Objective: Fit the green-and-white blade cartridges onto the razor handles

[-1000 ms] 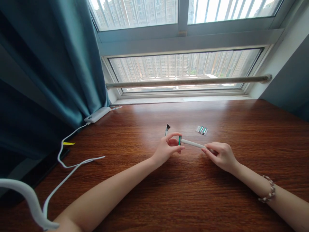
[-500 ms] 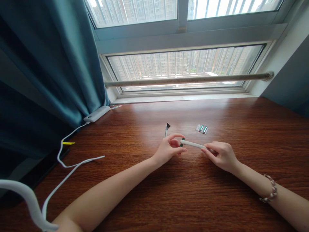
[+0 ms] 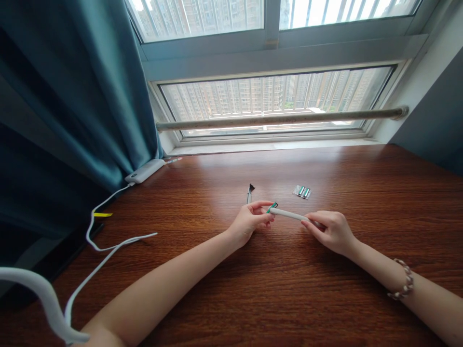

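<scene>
Between my hands is a razor with a pale handle and a dark green blade head. My left hand has its thumb and fingers closed on the blade head, which sits tilted at the handle's end. My right hand, with a braided bracelet at the wrist, grips the handle's other end between thumb and fingers. Just beyond my left hand lies a second razor with a black head, its lower handle hidden by that hand. A clear pack with green-and-white cartridges lies farther back to the right.
The brown wooden table runs up to a window with a horizontal rail. On the left are a blue curtain, a white power strip or adapter, a looping white cable and a yellow strip.
The blade head has turned from nearly upright to slanted at the handle's end. My left fingers have shifted and drawn closer together. My right hand has hardly moved.
</scene>
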`<state>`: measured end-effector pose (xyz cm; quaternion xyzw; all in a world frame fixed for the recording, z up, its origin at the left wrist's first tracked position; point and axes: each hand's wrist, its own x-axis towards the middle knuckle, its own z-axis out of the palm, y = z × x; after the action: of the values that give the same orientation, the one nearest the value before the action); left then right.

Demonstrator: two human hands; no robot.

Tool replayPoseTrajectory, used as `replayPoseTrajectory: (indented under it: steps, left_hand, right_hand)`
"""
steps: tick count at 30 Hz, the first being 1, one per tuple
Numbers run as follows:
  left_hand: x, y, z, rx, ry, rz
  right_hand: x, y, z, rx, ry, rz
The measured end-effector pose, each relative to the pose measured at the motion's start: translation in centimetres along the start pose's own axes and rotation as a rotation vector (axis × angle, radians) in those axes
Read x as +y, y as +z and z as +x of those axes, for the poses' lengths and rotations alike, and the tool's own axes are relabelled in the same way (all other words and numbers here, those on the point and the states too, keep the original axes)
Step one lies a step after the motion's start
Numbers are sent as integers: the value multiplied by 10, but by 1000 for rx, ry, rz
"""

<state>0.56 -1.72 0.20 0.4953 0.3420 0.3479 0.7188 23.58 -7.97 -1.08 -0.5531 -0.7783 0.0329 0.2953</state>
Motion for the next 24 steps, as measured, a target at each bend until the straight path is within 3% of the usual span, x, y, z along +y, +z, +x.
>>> replayPoseTrajectory:
  steps: [7, 15, 24]
  left_hand:
    - [-1, 2, -2, 22, 16, 102]
    - [-2, 0, 1, 83, 91, -9]
    - [1, 3, -3, 67, 134, 70]
  right_hand:
    - [1, 1, 0, 53, 41, 33]
    - [-1, 1, 1, 71, 64, -37]
    - [0, 0, 2, 81, 87, 3]
